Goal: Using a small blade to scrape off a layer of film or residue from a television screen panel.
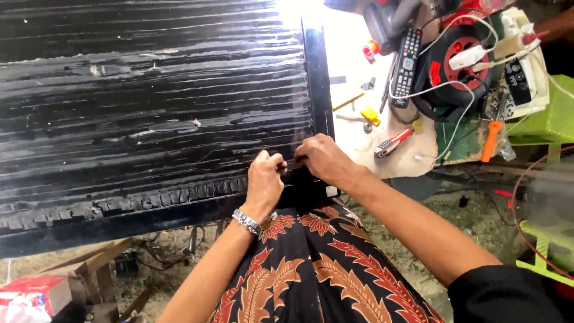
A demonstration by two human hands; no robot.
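Both hands work at the lower right corner of the large, glossy black flat display panel (pixel 149 107) lying face-up: left hand (pixel 263 182) and right hand (pixel 323 158), fingertips pinched on a thin dark strip (pixel 291 165), best peeled slowly along the bezel.

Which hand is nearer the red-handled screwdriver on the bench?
Right. The right hand is at the black panel's corner, just left of the screwdriver; the left hand sits farther left.

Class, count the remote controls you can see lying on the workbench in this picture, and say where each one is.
1: a dark remote control lies at the top right, beside the red cable reel. Others may be hidden under the clutter.
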